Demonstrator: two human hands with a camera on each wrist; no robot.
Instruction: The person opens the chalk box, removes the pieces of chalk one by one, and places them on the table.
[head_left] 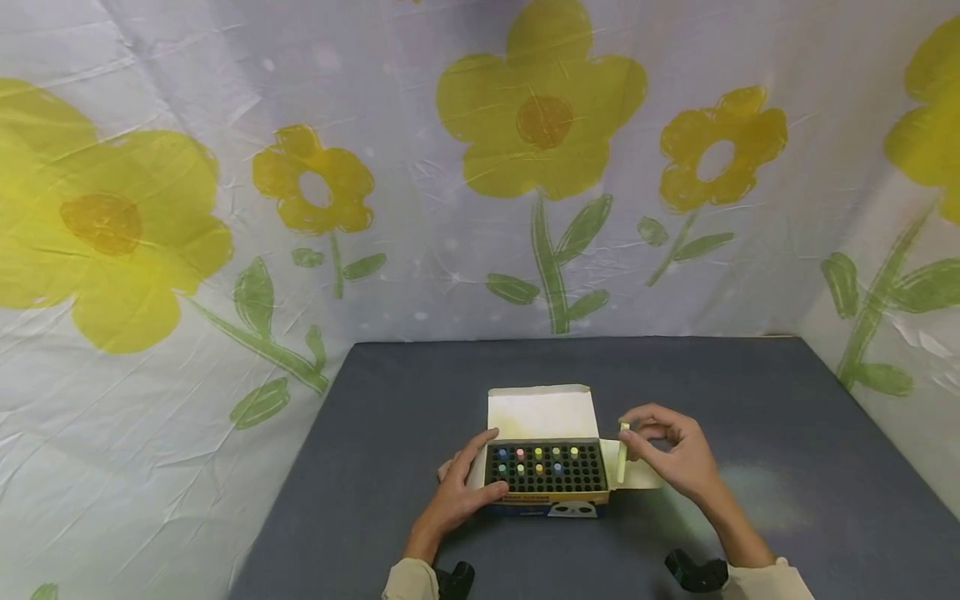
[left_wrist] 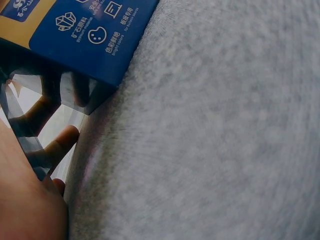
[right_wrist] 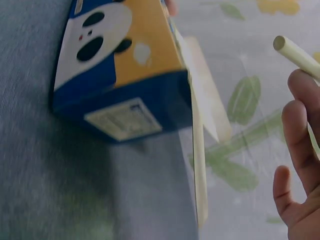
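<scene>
Behind your counter (head_left: pixel 405 400) hangs a flowered cloth (head_left: pixel 420 250). On the counter, in front of you, sits the open box (head_left: pixel 517 509), its lid folded back, coloured sticks (head_left: pixel 557 453) standing in its far rows of holes. Your left hand (head_left: pixel 455 493) spans the box's left end, fingers spread wide and touching it. Your right hand (head_left: pixel 682 454) pinches a pale yellow stick (head_left: pixel 622 462), held near-upright above the right flap (head_left: pixel 642 477).
</scene>
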